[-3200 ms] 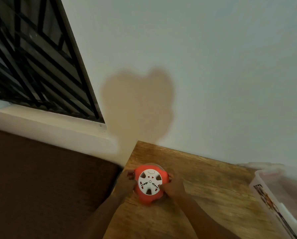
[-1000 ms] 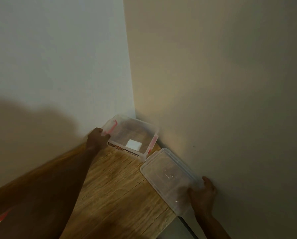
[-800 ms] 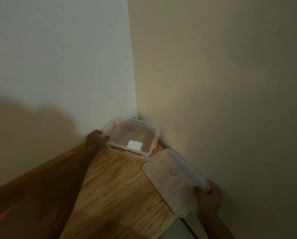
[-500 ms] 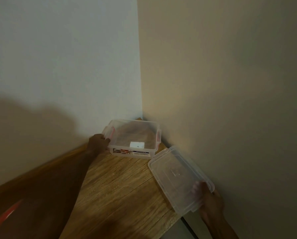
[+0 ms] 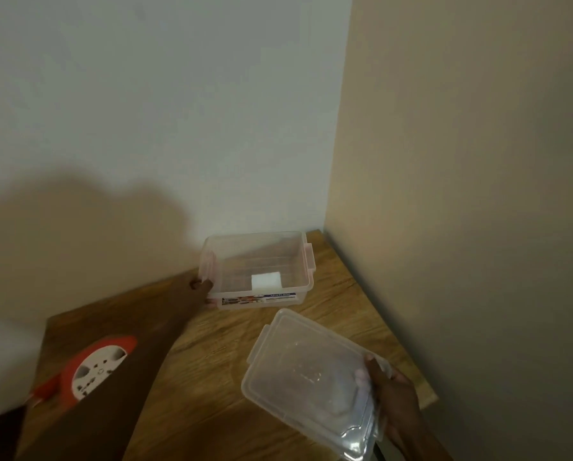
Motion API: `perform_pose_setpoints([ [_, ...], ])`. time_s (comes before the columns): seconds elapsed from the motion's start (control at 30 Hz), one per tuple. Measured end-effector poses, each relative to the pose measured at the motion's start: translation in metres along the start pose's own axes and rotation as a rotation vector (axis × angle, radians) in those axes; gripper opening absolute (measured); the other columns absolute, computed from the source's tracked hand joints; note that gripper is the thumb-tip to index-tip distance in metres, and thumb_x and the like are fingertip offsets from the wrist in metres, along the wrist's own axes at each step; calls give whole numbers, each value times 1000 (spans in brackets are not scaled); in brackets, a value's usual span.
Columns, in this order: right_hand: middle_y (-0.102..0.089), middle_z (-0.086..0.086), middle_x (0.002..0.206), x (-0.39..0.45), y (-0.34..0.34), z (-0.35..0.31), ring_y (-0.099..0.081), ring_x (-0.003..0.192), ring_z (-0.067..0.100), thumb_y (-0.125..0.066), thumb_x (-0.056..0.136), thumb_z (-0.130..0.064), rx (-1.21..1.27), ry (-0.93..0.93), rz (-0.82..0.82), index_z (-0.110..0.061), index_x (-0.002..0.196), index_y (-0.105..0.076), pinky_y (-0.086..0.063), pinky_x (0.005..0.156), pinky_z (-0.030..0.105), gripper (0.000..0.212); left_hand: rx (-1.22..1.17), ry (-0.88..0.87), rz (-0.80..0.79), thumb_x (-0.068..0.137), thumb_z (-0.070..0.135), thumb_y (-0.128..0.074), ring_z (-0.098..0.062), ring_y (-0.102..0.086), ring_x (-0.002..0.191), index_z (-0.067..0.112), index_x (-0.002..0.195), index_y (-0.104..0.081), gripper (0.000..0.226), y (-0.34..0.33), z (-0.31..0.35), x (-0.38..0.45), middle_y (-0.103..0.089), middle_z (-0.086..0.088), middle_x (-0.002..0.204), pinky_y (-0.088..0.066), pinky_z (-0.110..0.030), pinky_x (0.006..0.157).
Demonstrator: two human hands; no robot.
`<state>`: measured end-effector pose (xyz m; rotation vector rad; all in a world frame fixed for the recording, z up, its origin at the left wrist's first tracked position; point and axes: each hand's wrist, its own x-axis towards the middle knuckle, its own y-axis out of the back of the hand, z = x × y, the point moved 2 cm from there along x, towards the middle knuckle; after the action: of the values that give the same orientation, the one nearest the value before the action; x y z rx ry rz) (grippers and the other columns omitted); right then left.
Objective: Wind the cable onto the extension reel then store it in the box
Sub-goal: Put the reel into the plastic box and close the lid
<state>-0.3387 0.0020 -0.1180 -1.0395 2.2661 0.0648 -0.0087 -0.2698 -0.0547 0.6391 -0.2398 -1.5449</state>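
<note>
Since a moment ago, my right hand (image 5: 394,404) has drawn the clear lid (image 5: 308,377) nearer, clamped on its corner. Left hand (image 5: 200,287) grips the open storage box's (image 5: 298,261) latch side in the desk (image 5: 211,377) corner. With the box open, the orange extension reel (image 5: 95,364), near my left arm, goes in next.

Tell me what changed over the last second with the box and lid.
The right hand lifted the clear lid off the table toward the person. The open box was turned square-on. The left hand keeps its grip on the box's left latch; the white paper stays inside.
</note>
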Motion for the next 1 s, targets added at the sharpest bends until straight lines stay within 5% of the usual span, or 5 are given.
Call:
perform_pose_setpoints([
  [0.23,-75,9,78,-1,-62,-5,-72,62,19,-78,82,-34,-426,139,-142,-7,94,-70,-54,48,24,31,-125,121,81,101,12,-65,-12,-74,55,-6,124,-65,29,39,-47,-41,-69,-3,86,-57,-17,45],
  [0.37,-70,7,89,7,-106,-8,-69,65,9,-80,79,-41,-591,209,-215,-9,97,-57,-49,45,16,43,-253,165,103,100,13,-66,-14,-77,57,-2,118,-68,23,51,-61,-53,-76,-13,95,-61,-23,50],
  [0.7,-69,10,94,28,-189,1,-71,83,26,-84,72,-47,-808,219,-371,-3,98,-56,-62,71,47,58,-499,232,-3,104,-3,-54,-42,-68,110,-15,137,-53,35,67,-65,-74,-61,-32,134,-66,-25,64],
  [0.87,-69,8,95,33,-200,8,-71,83,24,-84,74,-41,-779,181,-347,-6,98,-59,-62,70,43,49,-478,223,-9,105,-3,-52,-45,-63,125,-12,131,-56,28,66,-61,-72,-57,-31,140,-54,-50,106],
  [1.0,-70,7,96,34,-202,10,-71,82,24,-82,80,-29,-752,179,-338,-9,96,-60,-62,64,38,33,-468,202,19,105,-5,-51,-45,-62,126,-8,141,-51,36,65,-58,-69,-56,-30,142,-54,-51,106],
])
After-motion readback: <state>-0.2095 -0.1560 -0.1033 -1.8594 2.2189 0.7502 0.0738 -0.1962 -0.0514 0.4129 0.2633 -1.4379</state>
